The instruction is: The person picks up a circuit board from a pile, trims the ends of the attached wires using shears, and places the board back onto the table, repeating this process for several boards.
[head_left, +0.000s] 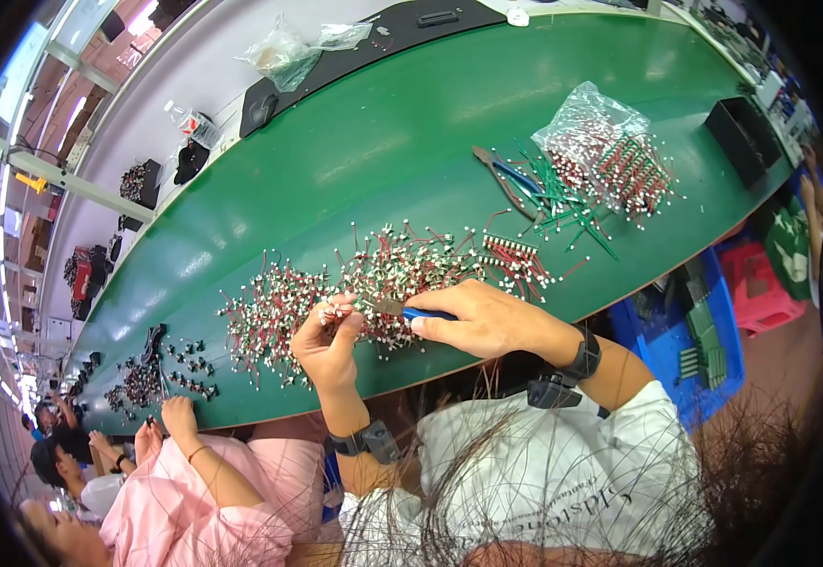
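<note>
My right hand (487, 319) is wrapped around the blue handles of a pair of pliers (388, 306), whose metal jaws point left. Their tip meets a small white-and-red part pinched in the fingers of my left hand (328, 348); its exact shape is too small to make out. Just beyond both hands spreads a large heap of small white components with red wires (402, 260). The heap continues to the left of my left hand.
A second pair of pliers (506, 184) lies beside green strips (572, 203) and a clear bag of red-wired parts (600, 142). A black bin (742, 140) stands far right, a blue crate (685, 331) below the table edge. A co-worker in pink (204, 491) handles black parts (142, 378) on my left.
</note>
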